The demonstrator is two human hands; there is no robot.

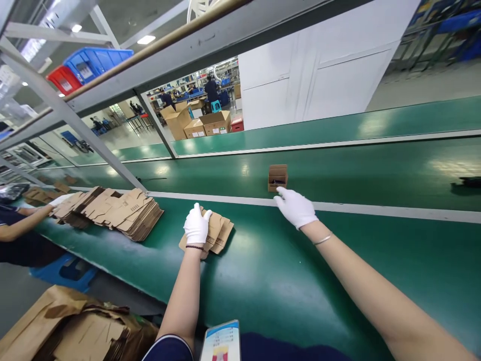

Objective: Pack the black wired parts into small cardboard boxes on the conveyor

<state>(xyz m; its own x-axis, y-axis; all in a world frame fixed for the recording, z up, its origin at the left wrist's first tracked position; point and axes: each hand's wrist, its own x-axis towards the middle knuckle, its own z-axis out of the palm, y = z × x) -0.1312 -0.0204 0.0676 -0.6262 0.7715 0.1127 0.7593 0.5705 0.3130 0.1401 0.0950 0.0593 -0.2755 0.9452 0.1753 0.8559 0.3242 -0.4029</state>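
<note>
My left hand (196, 225), in a white glove, is closed on a few flattened cardboard cartons (222, 234) over the green bench, its thumb lying along them. My right hand (296, 207), also gloved, reaches forward with fingers stretched out. Its fingertips are at the lower front edge of a small brown carton (277, 172); whether they touch it I cannot tell. This carton stands upright on the green belt behind the bench, its lid raised at the back and something dark inside.
Stacks of flattened cartons (128, 213) lie on the bench at left, by a co-worker's arm (28, 223). A pale rail (376, 210) divides bench from belt. A dark object (471, 181) lies on the belt at far right. A large box of flattened cardboard (86, 331) stands lower left.
</note>
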